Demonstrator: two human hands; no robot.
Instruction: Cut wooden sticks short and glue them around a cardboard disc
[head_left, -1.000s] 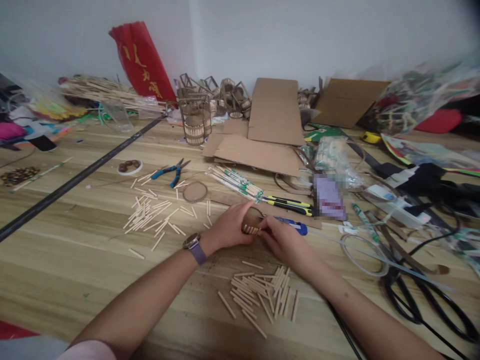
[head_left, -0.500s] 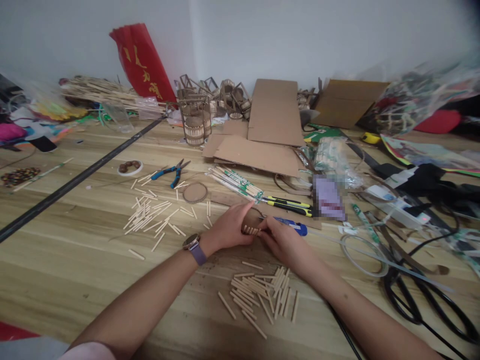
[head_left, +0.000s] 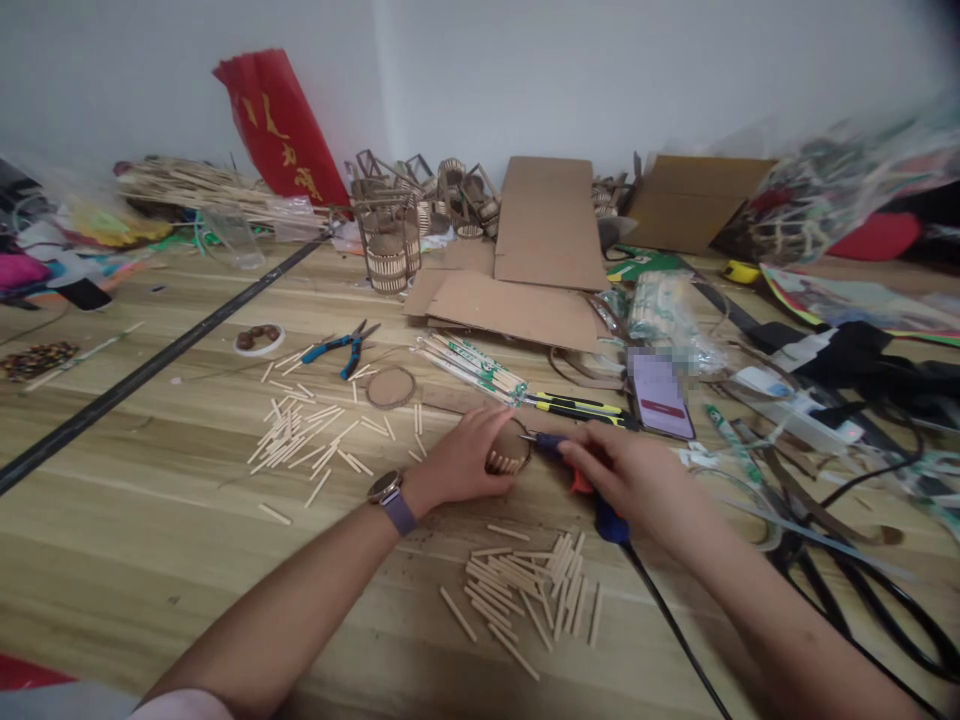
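My left hand (head_left: pixel 474 455) is closed around a small round cardboard piece (head_left: pixel 517 438) with short wooden sticks standing along its near edge. A blue hot glue gun (head_left: pixel 611 520) with a red trigger is gripped in my right hand (head_left: pixel 626 465). Its metal nozzle points left, close to the rim of the round piece; whether they touch I cannot tell. Short cut sticks (head_left: pixel 517 585) lie in a heap nearer to me, below both hands. Another pile of sticks (head_left: pixel 296 430) spreads out left of my left hand, beside a flat cardboard disc (head_left: pixel 390 387).
Blue-handled pliers (head_left: pixel 341 350) and a dish of brown beads (head_left: pixel 259 338) lie at the left. Behind my hands are yellow-black cutters (head_left: pixel 577 405), a phone (head_left: pixel 660 395) and cardboard sheets (head_left: pixel 517 305). The glue gun's black cord (head_left: pixel 675 620) runs toward the front edge.
My right hand has left the sticks on the round piece, moved right and taken up the glue gun, bringing its nozzle to the rim. My left hand stays in place.
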